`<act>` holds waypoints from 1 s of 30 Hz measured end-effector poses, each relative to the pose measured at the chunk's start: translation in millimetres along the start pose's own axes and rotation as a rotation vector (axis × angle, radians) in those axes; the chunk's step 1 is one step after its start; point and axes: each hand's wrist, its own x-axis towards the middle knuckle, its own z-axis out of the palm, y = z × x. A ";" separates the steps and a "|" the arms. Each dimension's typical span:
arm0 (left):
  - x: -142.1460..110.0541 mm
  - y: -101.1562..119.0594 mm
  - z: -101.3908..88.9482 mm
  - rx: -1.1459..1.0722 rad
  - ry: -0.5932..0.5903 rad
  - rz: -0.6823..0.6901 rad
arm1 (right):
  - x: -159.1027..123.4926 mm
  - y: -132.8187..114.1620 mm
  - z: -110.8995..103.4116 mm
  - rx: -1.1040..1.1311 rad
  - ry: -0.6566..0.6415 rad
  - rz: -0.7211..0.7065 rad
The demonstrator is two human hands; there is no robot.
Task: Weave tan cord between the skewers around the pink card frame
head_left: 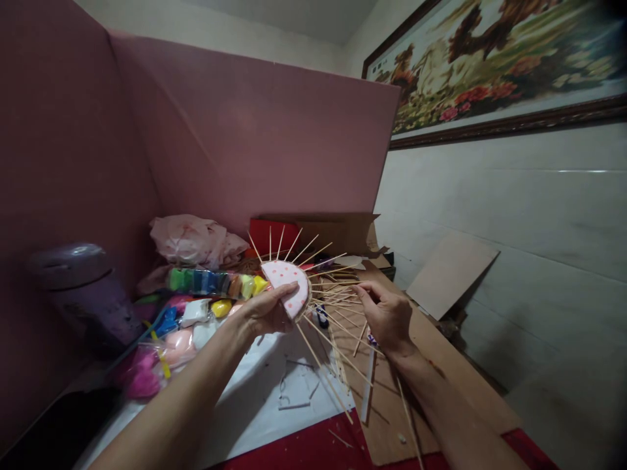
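Observation:
My left hand (264,312) grips a half-round piece (289,279) covered in white fabric with pink-orange dots, its thumb pressed on the front face. Thin wooden sticks (306,247) fan out from the curved edge; the upper ones are shorter than those reaching down to the right. To the right, my right hand (390,318) is closed in a pinch at the outer end of one of these sticks (336,283). Its lower fingers are curled in, and what lies behind them is hidden.
Bagged coloured clay (206,282) and a lidded tumbler (88,294) stand at left. Beneath my right arm lies a cardboard sheet (401,418) with loose sticks and a ruler (368,385). White paper (264,405) covers part of the red table surface (313,444). A pink partition (259,137) rises behind.

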 end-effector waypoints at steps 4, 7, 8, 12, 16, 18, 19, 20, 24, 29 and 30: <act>0.0 2.7 -3.0 -0.022 -0.001 0.029 | 0.6 -1.1 -2.7 0.057 0.031 -0.059; -2.5 9.5 -9.4 -0.084 -0.029 0.086 | 0.7 -2.9 -4.8 0.113 0.065 -0.097; -4.1 12.3 -11.7 -0.102 -0.031 0.107 | 0.7 -3.5 -5.5 0.138 0.064 -0.094; -12.7 21.8 -17.8 -0.152 -0.007 0.150 | 1.1 -5.0 -8.4 0.281 -0.019 -0.056; -21.2 26.6 -16.9 -0.161 0.041 0.149 | 1.2 -6.1 -9.9 0.327 -0.066 -0.077; -24.8 28.3 -15.1 -0.184 0.061 0.179 | 0.1 -6.8 -8.3 0.347 -0.086 -0.077; -26.5 29.1 -14.2 -0.202 0.072 0.198 | -0.8 -6.9 -6.7 0.356 -0.102 -0.075; -28.0 29.6 -13.1 -0.217 0.083 0.210 | -1.9 -6.9 -4.6 0.360 -0.119 -0.078; -31.3 27.7 -6.4 -0.205 0.037 0.179 | -6.8 -3.8 6.7 0.336 -0.162 -0.090; -28.5 14.1 13.6 -0.141 -0.155 0.080 | -9.6 2.0 18.0 0.291 -0.256 -0.009; -27.5 10.8 18.3 -0.120 -0.183 0.058 | -9.8 2.5 19.3 0.282 -0.257 0.014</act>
